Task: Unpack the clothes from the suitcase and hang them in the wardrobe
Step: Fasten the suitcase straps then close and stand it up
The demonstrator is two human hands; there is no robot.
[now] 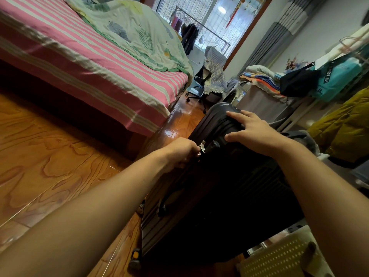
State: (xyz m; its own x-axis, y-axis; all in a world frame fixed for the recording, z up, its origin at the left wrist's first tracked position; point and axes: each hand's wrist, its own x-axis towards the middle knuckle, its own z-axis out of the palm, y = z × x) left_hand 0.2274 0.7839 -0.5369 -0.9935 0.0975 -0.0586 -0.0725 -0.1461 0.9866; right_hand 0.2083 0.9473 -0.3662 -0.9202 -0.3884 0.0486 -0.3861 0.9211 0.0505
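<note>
Lying shut on glossy wood floor (50, 156) beside striped bed (89, 62): suitcase (219, 176), left hand (179, 152) pinching zipper pull (202, 147), right hand (251, 132) flat atop.

Shiny brown wooden floor (50, 156) carries dark hard-shell suitcase (229, 186), black office chair on wheels (199, 84), big bed with pink and white striped sheet (83, 62). Green leafy quilt (139, 33) lies on bed.
</note>
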